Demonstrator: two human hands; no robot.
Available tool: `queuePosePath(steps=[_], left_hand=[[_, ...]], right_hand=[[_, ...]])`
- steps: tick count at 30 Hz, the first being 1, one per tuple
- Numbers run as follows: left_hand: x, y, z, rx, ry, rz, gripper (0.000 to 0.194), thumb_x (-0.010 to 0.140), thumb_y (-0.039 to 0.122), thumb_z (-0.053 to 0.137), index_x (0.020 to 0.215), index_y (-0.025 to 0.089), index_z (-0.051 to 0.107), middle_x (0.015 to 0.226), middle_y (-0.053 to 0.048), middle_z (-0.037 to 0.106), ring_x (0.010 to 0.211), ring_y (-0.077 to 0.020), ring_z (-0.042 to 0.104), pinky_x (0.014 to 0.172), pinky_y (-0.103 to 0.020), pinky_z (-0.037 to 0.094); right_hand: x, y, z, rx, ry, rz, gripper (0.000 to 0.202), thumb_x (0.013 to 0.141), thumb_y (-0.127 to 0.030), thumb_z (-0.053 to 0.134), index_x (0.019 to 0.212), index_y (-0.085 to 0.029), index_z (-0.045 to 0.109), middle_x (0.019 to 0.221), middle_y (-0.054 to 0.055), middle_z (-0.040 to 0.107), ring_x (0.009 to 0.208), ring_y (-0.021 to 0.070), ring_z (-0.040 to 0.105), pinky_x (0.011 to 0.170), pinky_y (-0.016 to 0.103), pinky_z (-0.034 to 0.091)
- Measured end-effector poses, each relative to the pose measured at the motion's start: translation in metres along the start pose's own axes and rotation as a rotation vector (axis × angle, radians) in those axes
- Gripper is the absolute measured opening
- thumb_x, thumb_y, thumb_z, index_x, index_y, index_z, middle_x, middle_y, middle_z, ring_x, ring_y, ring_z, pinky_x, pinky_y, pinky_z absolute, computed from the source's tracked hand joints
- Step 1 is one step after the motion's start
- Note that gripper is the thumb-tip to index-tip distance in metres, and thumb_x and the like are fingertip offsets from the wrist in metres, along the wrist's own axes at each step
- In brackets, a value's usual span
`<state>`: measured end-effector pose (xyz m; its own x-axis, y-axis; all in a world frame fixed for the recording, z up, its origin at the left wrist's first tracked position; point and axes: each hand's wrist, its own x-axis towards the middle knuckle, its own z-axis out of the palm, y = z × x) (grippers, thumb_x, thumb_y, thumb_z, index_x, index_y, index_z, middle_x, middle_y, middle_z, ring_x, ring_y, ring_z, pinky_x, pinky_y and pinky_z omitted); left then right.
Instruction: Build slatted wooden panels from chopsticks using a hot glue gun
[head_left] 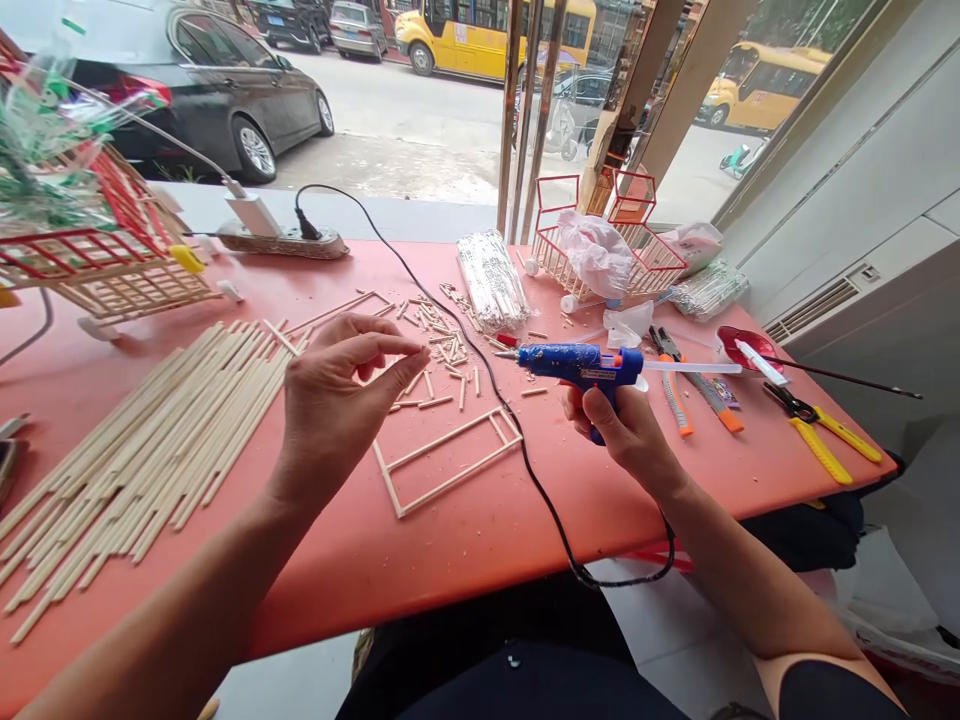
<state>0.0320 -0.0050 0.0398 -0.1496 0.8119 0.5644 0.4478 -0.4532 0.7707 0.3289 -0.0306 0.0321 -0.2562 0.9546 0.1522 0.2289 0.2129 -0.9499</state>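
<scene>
My right hand (626, 430) grips a blue hot glue gun (574, 365) by its handle. Its nozzle points left, and a clear glue stick (694, 368) sticks out of the back. Thumb and forefinger of my left hand (349, 385) are pinched together above the table; whatever may be between them is too small to make out. Below and between the hands lies a rectangular frame of thin wooden sticks (450, 497), with a short crosspiece near its right end. Short cut stick pieces (450, 350) are scattered behind it. Many long wooden sticks (161, 425) lie on the left.
The glue gun's black cord (529, 475) crosses the pink table (322, 590) from a power strip (281, 243). Stick-built carts stand at the left and back right (652, 262). Wrapped sticks (491, 280), orange-handled cutters (705, 385) and yellow-handled pliers (821, 440) lie around.
</scene>
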Motion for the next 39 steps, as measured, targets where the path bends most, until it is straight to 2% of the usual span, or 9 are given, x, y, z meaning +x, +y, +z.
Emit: queuePosePath(steps=[5,10,18,30,39], left_hand=[[-0.010,0.000,0.007,-0.040,-0.163,-0.025,0.004,0.085,0.023,0.081,0.084,0.027,0.083,0.080,0.001,0.078,0.074,-0.0161,0.063,0.068,-0.032,0.047],[-0.022,0.007,0.016,-0.071,-0.241,-0.038,0.006,0.086,0.023,0.079,0.086,0.026,0.084,0.088,0.000,0.081,0.083,-0.0167,0.069,0.071,-0.029,0.050],[-0.023,0.007,0.017,-0.098,-0.221,-0.030,0.007,0.086,0.020,0.079,0.084,0.027,0.083,0.085,0.001,0.081,0.083,-0.0165,0.069,0.072,-0.029,0.052],[-0.023,0.009,0.017,-0.082,-0.225,-0.025,0.005,0.085,0.021,0.079,0.084,0.026,0.081,0.087,-0.001,0.081,0.084,-0.0186,0.070,0.079,-0.031,0.055],[-0.023,0.010,0.017,-0.073,-0.227,-0.015,0.005,0.086,0.022,0.079,0.083,0.026,0.082,0.085,-0.001,0.081,0.085,-0.0192,0.071,0.078,-0.031,0.056]], right_hand=[[0.001,-0.001,0.002,0.053,-0.062,0.007,0.057,0.100,-0.073,0.056,0.087,-0.018,0.062,0.071,0.000,0.049,0.060,0.0119,0.042,0.055,0.030,0.033],[0.000,-0.005,0.006,0.084,-0.097,-0.010,0.053,0.102,-0.069,0.057,0.084,-0.019,0.058,0.072,-0.001,0.049,0.060,0.0114,0.042,0.055,0.029,0.035],[0.000,-0.001,0.007,0.041,-0.114,-0.021,0.055,0.101,-0.069,0.057,0.080,-0.019,0.056,0.070,0.000,0.051,0.058,0.0107,0.043,0.052,0.028,0.036],[-0.002,0.001,0.007,0.037,-0.110,0.031,0.055,0.099,-0.072,0.059,0.092,-0.017,0.061,0.068,-0.004,0.045,0.058,0.0110,0.041,0.053,0.029,0.036],[-0.002,0.003,0.006,0.042,-0.094,0.058,0.056,0.097,-0.073,0.061,0.092,-0.018,0.061,0.067,-0.004,0.044,0.058,0.0112,0.041,0.053,0.029,0.037]])
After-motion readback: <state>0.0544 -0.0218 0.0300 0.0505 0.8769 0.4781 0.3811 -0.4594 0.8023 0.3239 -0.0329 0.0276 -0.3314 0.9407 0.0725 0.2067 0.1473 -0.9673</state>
